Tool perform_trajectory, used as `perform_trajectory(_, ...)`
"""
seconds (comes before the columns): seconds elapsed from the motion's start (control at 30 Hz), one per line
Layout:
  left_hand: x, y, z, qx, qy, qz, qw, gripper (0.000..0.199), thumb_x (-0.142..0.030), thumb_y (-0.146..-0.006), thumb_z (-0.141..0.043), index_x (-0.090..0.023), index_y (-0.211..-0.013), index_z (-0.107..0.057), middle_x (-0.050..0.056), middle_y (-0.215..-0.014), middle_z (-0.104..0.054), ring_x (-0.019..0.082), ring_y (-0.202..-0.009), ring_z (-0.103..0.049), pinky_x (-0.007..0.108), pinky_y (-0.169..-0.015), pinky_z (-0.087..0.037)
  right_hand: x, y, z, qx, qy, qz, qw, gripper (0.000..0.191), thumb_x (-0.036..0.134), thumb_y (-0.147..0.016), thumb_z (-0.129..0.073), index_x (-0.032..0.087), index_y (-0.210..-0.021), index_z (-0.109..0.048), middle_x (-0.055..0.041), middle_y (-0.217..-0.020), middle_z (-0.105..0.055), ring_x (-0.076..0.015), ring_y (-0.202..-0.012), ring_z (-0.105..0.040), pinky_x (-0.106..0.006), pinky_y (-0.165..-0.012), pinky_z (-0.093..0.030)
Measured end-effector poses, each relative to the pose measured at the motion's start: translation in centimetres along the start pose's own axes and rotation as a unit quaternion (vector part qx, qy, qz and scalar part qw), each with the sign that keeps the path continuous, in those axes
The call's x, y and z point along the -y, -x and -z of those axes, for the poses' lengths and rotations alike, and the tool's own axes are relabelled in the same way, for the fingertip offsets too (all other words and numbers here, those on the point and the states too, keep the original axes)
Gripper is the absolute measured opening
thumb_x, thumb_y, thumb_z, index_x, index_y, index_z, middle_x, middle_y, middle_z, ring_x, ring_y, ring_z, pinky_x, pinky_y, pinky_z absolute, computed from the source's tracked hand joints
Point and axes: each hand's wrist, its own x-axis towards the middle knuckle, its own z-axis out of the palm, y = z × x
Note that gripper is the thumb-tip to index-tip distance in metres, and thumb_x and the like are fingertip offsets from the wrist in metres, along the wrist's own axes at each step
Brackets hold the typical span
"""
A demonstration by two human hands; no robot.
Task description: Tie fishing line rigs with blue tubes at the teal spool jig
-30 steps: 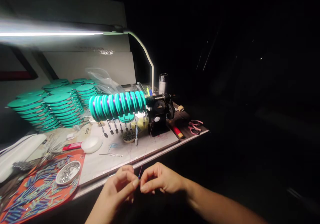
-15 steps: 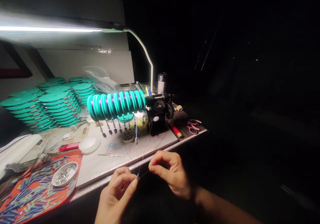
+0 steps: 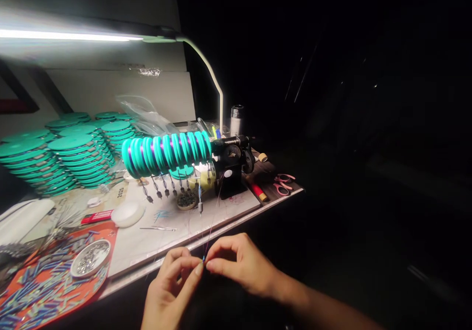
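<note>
My left hand (image 3: pixel 177 278) pinches a tiny blue piece (image 3: pixel 203 259) on thin line, just off the table's front edge. Close against it on the right, my right hand (image 3: pixel 239 266) has thumb and forefinger pressed together; what they hold is too small to make out. Thin threads run from the fingertips up to the row of turquoise spools (image 3: pixel 167 153) mounted on a black machine (image 3: pixel 232 172). Several dark weights hang below the spools, and a blue-wrapped piece with a grey weight (image 3: pixel 200 206) hangs nearer my hands.
An orange tray (image 3: pixel 106 234) of small tubes, with a white dish (image 3: pixel 91 258), lies left. Stacked turquoise spools (image 3: pixel 73 145) stand behind. Pink scissors (image 3: pixel 283 188) and a red-yellow tube (image 3: pixel 258 192) lie right. A lamp (image 3: pixel 221 99) arches above.
My right hand has moved left and slightly down, so its fingertips now meet those of my left hand. The view has shifted slightly.
</note>
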Motion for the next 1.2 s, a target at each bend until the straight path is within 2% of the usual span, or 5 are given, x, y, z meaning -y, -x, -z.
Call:
perform_trajectory(0.3,-0.4,-0.1,0.0,-0.003,-0.033,-0.005,0.999,0.021,-0.041,-0.058,-0.073,-0.022,-0.058,-0.066,0.000,-0.074,-0.048,0.013,-0.062,-0.044,0.022,-0.052,-0.035,1.8,0.9,-0.4,0.041,0.072,0.078,0.993,0.016,0.022,-0.080,-0.053,0.015,-0.072,-0.065,0.0003,-0.063,-0.060,-0.0100,-0.057,-0.052,-0.021,-0.057,-0.040)
perform_trajectory(0.53,-1.4,0.2,-0.5,-0.011,0.093,0.161,0.983,0.032,-0.044,-0.041,-0.081,-0.020,-0.054,-0.066,-0.003,-0.084,-0.049,0.009,-0.064,-0.046,0.016,-0.054,-0.038,-0.6,0.7,0.4,-0.114,0.062,0.170,0.977,0.010,0.026,-0.075,-0.065,0.016,-0.075,-0.066,-0.0017,-0.069,-0.061,-0.0129,-0.064,-0.056,-0.024,-0.061,-0.045)
perform_trajectory(0.8,-0.5,0.4,-0.2,0.016,0.098,0.099,0.990,0.023,-0.035,-0.048,-0.080,-0.020,-0.062,-0.069,-0.001,-0.079,-0.051,0.014,-0.071,-0.049,0.019,-0.059,-0.040,1.4,1.0,-1.5,-0.135,0.117,0.230,0.957,0.011,0.023,-0.082,-0.059,0.017,-0.076,-0.066,-0.0039,-0.076,-0.066,-0.0135,-0.071,-0.060,-0.023,-0.065,-0.047)
perform_trajectory(1.03,0.0,0.0,-0.1,0.014,0.042,0.016,0.999,0.020,-0.036,-0.053,-0.078,-0.020,-0.062,-0.069,0.000,-0.073,-0.050,0.016,-0.071,-0.049,0.022,-0.060,-0.039,1.9,0.7,-0.2,-0.090,0.440,0.373,0.812,0.024,0.006,-0.085,-0.040,0.014,-0.080,-0.062,-0.0061,-0.068,-0.062,-0.0157,-0.065,-0.055,-0.027,-0.058,-0.040)
perform_trajectory(1.2,0.0,0.0,-0.2,0.002,0.045,0.020,0.999,0.023,-0.038,-0.050,-0.079,-0.020,-0.061,-0.069,0.000,-0.073,-0.051,0.013,-0.063,-0.046,0.023,-0.056,-0.038,1.2,0.6,-0.4,-0.109,0.485,0.385,0.778,0.028,0.011,-0.088,-0.036,0.015,-0.076,-0.061,-0.0038,-0.063,-0.056,-0.0145,-0.063,-0.051,-0.027,-0.055,-0.036)
